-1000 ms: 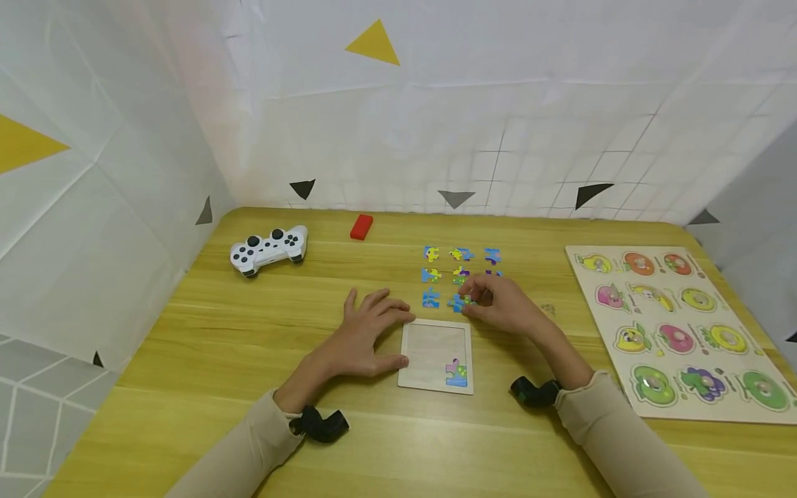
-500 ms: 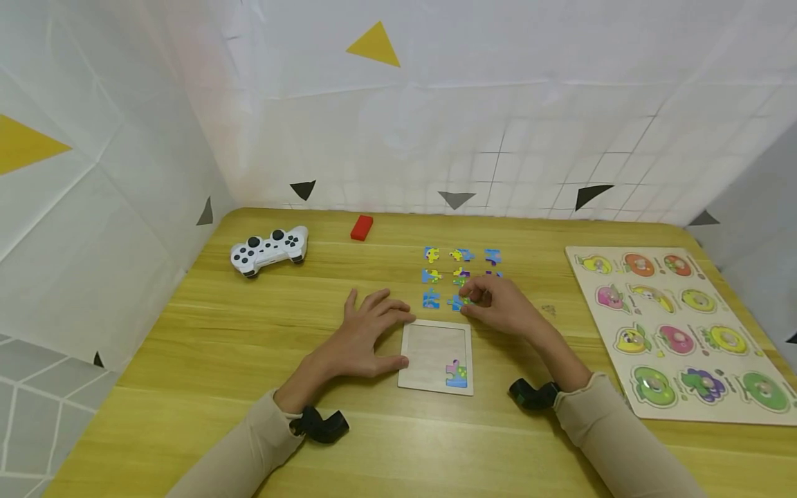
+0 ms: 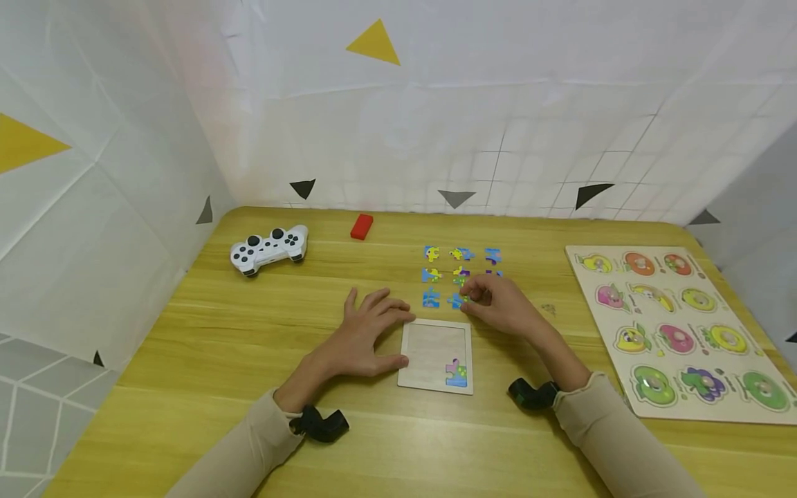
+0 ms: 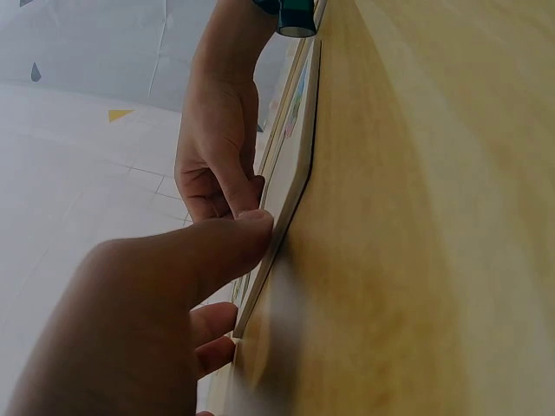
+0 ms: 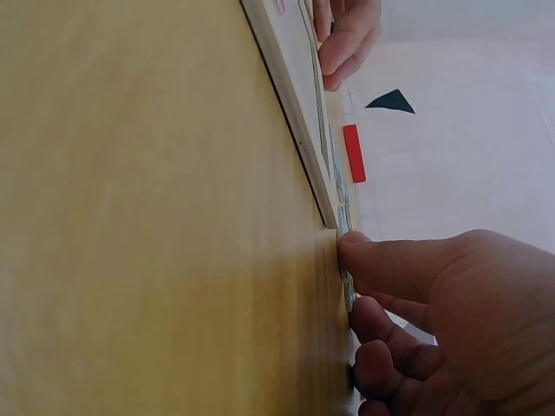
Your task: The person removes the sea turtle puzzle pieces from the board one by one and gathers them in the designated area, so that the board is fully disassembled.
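A small square puzzle tray (image 3: 429,389) of pale wood lies near the table's middle. My left hand (image 3: 366,337) rests beside it with fingers spread, the thumb at its left edge and the index fingertip at its top left corner. Joined blue, green and pink pieces (image 3: 457,377) fill the tray's lower right corner. Just beyond the tray, my right hand (image 3: 501,304) pinches a blue and green puzzle piece (image 3: 456,301) between thumb and fingers, low over the table. The right wrist view shows its thin edge (image 5: 349,295) between thumb and fingertips; the fingers partly hide it.
Several loose puzzle pieces (image 3: 431,275) lie in rows behind the tray, some hidden by the right hand. A wooden fruit puzzle board (image 3: 675,315) is at right. A white game controller (image 3: 269,249) and a red block (image 3: 361,227) stand at the back left.
The right fingertips have shifted slightly left and cover more of the blue and green puzzle piece. The left hand and tray have stayed in place.
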The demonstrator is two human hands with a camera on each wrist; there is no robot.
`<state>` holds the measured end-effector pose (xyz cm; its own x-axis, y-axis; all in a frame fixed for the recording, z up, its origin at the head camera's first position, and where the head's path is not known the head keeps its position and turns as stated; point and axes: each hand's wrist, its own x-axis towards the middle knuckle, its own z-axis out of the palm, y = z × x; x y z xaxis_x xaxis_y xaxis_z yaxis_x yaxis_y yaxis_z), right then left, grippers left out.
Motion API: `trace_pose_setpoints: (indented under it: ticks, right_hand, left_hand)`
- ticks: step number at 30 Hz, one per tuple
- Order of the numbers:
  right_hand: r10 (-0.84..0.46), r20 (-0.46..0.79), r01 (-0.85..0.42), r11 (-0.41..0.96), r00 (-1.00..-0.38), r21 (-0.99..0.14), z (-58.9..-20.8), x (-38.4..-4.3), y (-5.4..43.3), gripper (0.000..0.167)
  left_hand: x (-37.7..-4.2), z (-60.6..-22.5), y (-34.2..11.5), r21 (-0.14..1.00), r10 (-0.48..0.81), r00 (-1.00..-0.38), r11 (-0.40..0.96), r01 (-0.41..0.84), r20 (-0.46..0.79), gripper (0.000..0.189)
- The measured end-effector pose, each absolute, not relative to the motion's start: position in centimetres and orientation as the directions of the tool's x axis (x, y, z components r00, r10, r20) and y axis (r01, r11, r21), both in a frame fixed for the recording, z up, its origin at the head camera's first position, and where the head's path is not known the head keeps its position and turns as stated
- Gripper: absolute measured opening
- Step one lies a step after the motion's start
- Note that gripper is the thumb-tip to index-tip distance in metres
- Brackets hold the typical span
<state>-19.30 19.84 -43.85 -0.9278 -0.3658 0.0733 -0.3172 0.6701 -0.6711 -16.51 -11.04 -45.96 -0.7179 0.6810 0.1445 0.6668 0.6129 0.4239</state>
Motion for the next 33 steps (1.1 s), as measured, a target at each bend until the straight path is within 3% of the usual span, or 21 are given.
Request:
trace_pose_setpoints:
  ticks: [22, 26, 33]
  right_hand:
    - [-0.391, 0.077, -0.334, 0.650, -0.917, -0.683, -43.0, -19.0, 20.1, 0.023]
    - [-0.486, 0.084, -0.414, 0.625, -0.870, -0.662, -42.3, -18.6, 19.8, 0.030]
    - [-0.683, 0.046, -0.568, 0.567, -0.729, -0.596, -41.1, -17.3, 18.6, 0.032]
  left_hand:
    - [-16.5, -46.1, -11.1, 0.427, 0.683, -0.716, 0.610, 0.668, 0.143, 0.066]
    - [-16.5, -46.1, -11.1, 0.428, 0.682, -0.718, 0.612, 0.665, 0.140, 0.067]
    - [-16.6, -46.1, -11.0, 0.421, 0.679, -0.720, 0.617, 0.665, 0.144, 0.067]
